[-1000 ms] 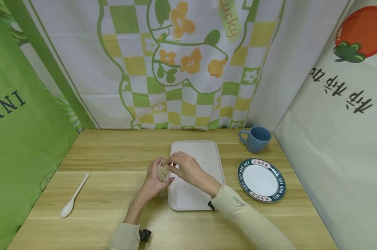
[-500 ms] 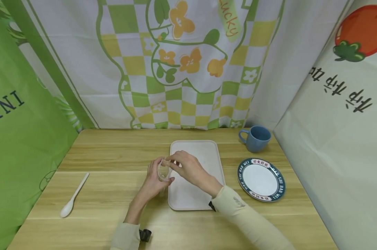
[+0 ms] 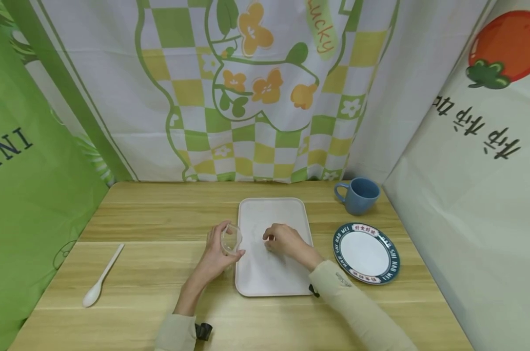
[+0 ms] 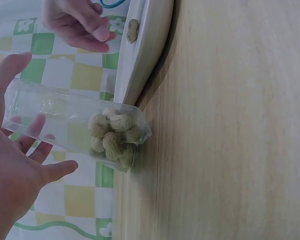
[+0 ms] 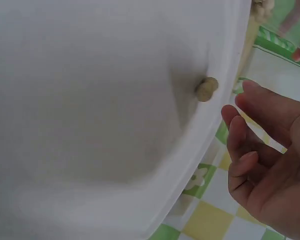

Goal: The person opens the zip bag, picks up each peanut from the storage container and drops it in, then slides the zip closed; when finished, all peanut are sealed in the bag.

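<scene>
My left hand grips a tall clear plastic container around its upper part, left of the white tray. Several unshelled peanuts fill its lower end in the left wrist view. My right hand is over the tray, fingers loosely bent, thumb and fingertips apart with nothing between them. Just beyond those fingertips, one peanut shows against the tray surface in the right wrist view. The left wrist view has that same peanut against the tray's side.
A blue mug stands at the back right of the wooden table. In front of it lies a white plate with a dark green patterned rim. A white spoon lies far left. Printed curtains enclose the table's back and sides.
My right hand has left the container's mouth, moving right over the tray, and let go of a peanut. The left hand still holds the container in nearly the same place.
</scene>
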`<state>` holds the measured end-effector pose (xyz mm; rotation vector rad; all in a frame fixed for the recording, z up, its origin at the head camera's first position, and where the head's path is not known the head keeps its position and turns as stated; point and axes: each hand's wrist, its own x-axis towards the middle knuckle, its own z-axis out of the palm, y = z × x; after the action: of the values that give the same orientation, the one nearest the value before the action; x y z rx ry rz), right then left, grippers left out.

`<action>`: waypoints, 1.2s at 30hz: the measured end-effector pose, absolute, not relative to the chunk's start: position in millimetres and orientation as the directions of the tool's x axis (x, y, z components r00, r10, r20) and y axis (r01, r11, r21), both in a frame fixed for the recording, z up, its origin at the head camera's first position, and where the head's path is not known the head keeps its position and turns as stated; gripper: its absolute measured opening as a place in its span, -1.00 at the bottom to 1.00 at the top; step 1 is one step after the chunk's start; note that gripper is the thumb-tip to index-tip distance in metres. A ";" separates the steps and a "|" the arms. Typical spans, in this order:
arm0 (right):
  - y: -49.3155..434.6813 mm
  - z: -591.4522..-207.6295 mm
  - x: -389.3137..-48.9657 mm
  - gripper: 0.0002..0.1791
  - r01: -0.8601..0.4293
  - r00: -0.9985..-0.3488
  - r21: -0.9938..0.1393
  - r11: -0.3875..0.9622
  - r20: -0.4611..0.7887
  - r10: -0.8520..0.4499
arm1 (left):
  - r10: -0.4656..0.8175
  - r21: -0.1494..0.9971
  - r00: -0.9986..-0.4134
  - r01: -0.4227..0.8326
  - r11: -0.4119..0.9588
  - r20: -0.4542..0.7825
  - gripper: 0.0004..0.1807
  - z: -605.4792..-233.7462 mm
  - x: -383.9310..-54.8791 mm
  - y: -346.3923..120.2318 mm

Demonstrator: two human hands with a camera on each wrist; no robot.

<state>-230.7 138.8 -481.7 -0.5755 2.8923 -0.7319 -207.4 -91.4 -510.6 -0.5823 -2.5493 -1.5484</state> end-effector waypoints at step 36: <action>135.9 -457.1 -233.8 -0.91 -0.404 -0.915 -0.501 0.765 0.234 -0.330 | 0.267 0.844 -0.930 0.347 0.409 0.252 -0.07 -509.6 -208.2 -92.4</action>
<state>-233.8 135.9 -457.1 -0.6424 3.0751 -0.9225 -208.2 -92.4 -509.6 -0.5611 -2.5714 -1.5688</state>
